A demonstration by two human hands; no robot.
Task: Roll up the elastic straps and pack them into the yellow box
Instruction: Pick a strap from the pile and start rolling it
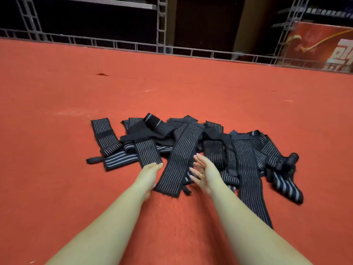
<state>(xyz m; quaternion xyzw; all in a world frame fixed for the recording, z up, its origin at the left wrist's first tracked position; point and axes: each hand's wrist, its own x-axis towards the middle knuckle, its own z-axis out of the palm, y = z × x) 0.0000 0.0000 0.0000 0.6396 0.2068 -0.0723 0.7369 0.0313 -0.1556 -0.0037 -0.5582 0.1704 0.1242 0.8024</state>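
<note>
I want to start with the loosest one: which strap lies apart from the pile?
The strap at the far left, lying flat on the red carpet. Only its near end touches the pile; the others overlap.

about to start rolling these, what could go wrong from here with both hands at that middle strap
1. The middle strap lies across the tangled pile of elastic straps, so lifting it may drag neighbours along.
2. The left hand touches the end of a second strap too; it could grab both.
3. The right hand is open and grips nothing yet, so a roll might start loose. No yellow box is in view.
</note>
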